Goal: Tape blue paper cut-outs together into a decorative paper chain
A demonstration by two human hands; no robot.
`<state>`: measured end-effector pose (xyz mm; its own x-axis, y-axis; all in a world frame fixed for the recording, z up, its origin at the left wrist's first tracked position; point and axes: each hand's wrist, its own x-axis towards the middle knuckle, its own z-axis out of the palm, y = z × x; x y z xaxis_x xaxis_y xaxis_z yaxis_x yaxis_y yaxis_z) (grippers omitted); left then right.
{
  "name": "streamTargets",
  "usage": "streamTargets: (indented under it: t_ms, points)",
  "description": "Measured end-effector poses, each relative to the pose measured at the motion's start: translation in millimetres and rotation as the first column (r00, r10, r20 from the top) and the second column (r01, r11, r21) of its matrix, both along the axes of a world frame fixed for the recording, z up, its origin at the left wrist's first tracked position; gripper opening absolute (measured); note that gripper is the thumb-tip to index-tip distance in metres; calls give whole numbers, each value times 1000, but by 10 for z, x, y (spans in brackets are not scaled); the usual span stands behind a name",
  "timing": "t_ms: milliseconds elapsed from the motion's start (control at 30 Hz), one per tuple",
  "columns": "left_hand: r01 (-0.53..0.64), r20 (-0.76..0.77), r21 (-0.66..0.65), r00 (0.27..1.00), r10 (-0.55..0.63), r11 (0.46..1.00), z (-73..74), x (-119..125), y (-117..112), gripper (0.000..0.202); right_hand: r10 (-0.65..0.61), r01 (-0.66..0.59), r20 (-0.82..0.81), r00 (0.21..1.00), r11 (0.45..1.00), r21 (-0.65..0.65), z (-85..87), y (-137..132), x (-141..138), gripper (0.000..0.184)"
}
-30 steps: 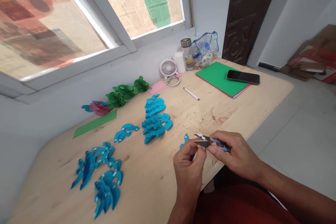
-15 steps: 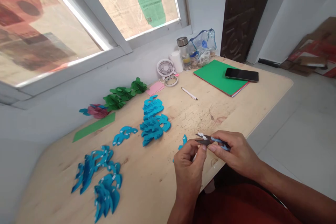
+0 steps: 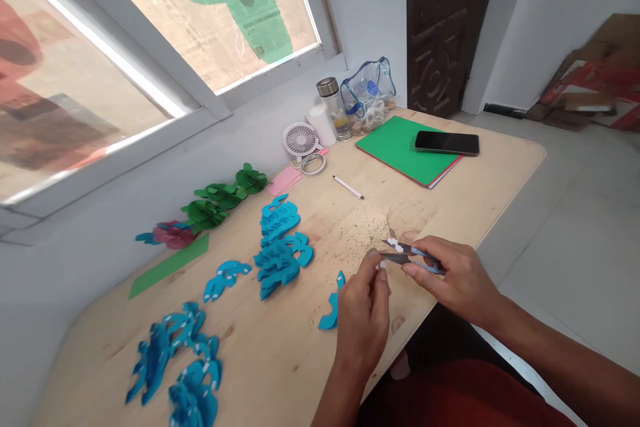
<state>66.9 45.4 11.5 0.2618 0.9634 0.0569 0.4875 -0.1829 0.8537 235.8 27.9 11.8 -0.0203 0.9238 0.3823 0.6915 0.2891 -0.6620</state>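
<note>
Two bare hands work close together over the near edge of the table [image 3: 270, 373]: the left hand [image 3: 364, 313] pinches a small white piece [image 3: 383, 266] between thumb and forefinger, its exact shape hard to tell, while the right hand [image 3: 457, 277] is curled round the handles of the scissors [image 3: 397, 257]. The blades stand slightly apart and point at the left fingertips, with white tabs [image 3: 395, 244] clinging to the upper one. The step in hand looks like snipping small tabs from the white piece; the next move seems to call for a steady pinch and fingertips kept clear of the blades. Just beside the left hand, on its outer side and partly hidden by it, lies a blue paper cutout [image 3: 329, 315]. Farther out to the left of both hands sit a blue paper stack [image 3: 277, 267] and tabbed blue pieces [image 3: 160, 353]. Beyond the hands lies a white pen [image 3: 349, 187]; farther still, a phone [image 3: 447, 143] rests on green sheets [image 3: 393, 147].
</note>
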Motion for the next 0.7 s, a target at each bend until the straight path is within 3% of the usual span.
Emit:
streamTargets:
  t_ms: [67,167,333,567,700]
  points:
    - [119,-260,106,962,-88,987,-80,89,148,35,-23,22,31,999,999,49,-25,1,51,27]
    - [267,-590,119,793,-148,956,-194,268,405,45,-85,76,74,994,989,124,-57,-5,126,28]
    - [353,-650,108,732,-203,929,-249,569,736,52,-158,137,120,980,977,161,-88,-5,257,31]
    - [464,-703,112,662,-260,879,-227,865,956,45,-198,172,142,970,969,180,-100,15,381,29]
    - [501,-735,107,621,-271,859,-221,974,1065,66,-209,183,140,968,967,180,-91,21,414,29]
